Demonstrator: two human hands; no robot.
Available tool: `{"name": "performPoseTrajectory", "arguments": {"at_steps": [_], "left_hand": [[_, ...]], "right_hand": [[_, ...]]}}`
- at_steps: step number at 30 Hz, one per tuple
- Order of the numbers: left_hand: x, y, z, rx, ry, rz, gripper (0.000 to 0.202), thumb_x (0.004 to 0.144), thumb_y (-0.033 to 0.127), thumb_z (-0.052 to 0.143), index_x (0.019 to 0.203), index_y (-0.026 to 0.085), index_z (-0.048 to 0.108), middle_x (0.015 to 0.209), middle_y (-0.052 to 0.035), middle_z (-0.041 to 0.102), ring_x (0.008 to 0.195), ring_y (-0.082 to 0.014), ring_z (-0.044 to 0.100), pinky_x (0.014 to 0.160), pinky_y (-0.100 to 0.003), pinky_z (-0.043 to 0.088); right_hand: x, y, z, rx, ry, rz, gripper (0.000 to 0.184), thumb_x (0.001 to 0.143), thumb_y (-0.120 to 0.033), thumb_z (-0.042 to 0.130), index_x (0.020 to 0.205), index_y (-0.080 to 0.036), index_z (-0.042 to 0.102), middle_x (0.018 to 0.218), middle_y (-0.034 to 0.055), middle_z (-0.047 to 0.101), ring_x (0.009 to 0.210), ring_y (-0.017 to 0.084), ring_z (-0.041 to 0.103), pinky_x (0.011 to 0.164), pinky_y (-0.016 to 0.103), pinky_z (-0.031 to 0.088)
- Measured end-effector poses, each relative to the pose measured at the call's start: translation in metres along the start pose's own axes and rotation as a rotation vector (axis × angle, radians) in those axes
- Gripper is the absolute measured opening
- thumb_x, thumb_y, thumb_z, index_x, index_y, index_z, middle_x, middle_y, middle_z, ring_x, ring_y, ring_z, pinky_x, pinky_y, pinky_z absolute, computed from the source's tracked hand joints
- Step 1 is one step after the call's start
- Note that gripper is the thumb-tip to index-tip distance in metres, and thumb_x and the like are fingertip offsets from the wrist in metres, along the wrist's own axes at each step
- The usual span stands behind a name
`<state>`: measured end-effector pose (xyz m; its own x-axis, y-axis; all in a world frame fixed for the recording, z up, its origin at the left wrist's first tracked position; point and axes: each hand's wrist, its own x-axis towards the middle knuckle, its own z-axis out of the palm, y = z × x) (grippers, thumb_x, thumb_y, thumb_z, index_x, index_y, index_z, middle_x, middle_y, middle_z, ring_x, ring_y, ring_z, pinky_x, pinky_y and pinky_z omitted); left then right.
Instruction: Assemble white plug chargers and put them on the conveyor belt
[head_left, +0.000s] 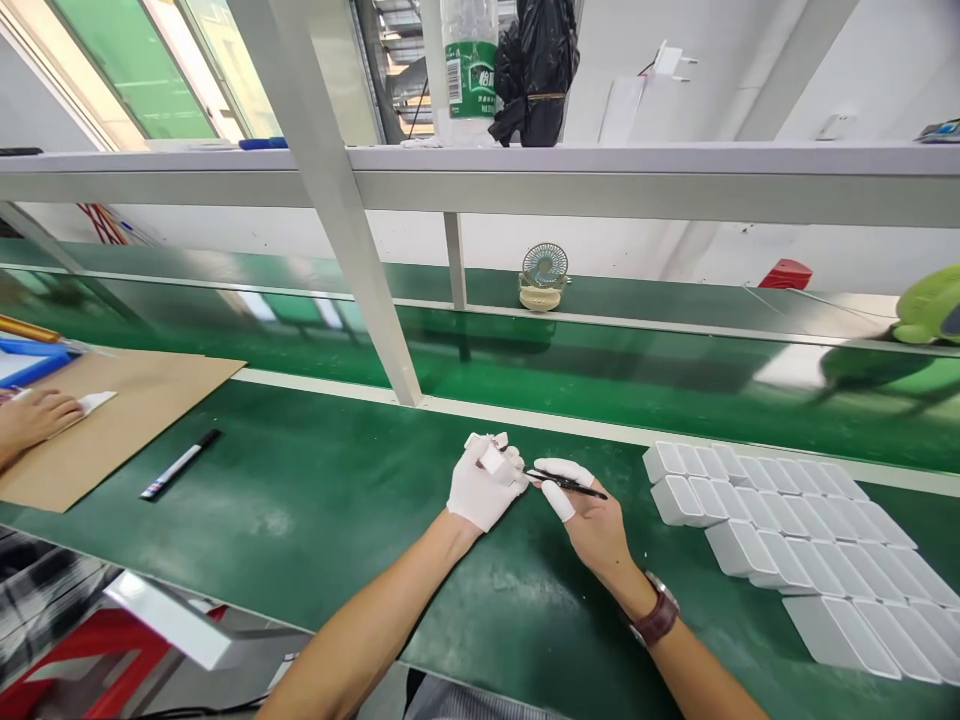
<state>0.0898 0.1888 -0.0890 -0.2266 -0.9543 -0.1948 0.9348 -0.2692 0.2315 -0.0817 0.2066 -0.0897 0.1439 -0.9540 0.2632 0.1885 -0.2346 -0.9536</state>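
My left hand [477, 500] wears a white glove and is closed around a small white plastic piece [493, 460], whose far end my fingers partly hide. In my right hand [600, 530], with white covers on the thumb and a finger, is a pair of black tweezers [576, 486]. The tweezers point left, and their tips are close by the fingers of my left hand. Whether the tips touch the white piece, I cannot tell. Both hands are above the green tabletop [315, 480].
Several rows of white plastic casings [810, 540] stand to the right. A marker pen [180, 465] lies left, near brown cardboard [150, 395] where another person's hand [37, 415] rests. A slanted metal post [360, 260] rises behind the table's back edge. Beyond is a small fan [544, 275].
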Motion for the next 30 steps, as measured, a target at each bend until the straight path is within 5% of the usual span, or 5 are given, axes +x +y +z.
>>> {"name": "performPoseTrajectory", "arguments": {"at_steps": [6,20,30], "left_hand": [[0.0,-0.003,0.008,-0.021,0.083,-0.043,0.032,0.091,0.044,0.058,0.083,0.013,0.06,0.077,-0.0071,0.057,0.065,-0.0152,0.055,0.062,-0.028,0.049],[0.005,-0.012,0.008,-0.065,0.402,-0.007,0.038,0.091,0.05,0.057,0.087,0.012,0.06,0.09,-0.0133,0.066,0.078,-0.0216,0.067,0.061,-0.029,0.054],[0.005,-0.008,-0.002,-0.084,0.263,-0.062,0.044,0.092,0.054,0.055,0.087,0.011,0.062,0.097,-0.0165,0.066,0.08,-0.0219,0.068,0.048,-0.022,0.045]], "right_hand": [[-0.015,0.014,-0.012,-0.037,-0.12,-0.135,0.033,0.088,-0.016,0.068,0.117,-0.031,0.069,0.128,0.0068,0.063,0.12,0.025,0.059,0.104,0.044,0.051],[-0.02,0.023,-0.011,-0.09,-0.045,-0.133,0.041,0.084,-0.017,0.073,0.122,-0.031,0.068,0.123,0.0058,0.067,0.114,0.024,0.064,0.103,0.041,0.052],[-0.02,0.025,-0.014,-0.152,0.053,-0.098,0.033,0.082,-0.022,0.075,0.114,-0.026,0.072,0.115,0.0081,0.07,0.105,0.026,0.067,0.103,0.047,0.052]]}}
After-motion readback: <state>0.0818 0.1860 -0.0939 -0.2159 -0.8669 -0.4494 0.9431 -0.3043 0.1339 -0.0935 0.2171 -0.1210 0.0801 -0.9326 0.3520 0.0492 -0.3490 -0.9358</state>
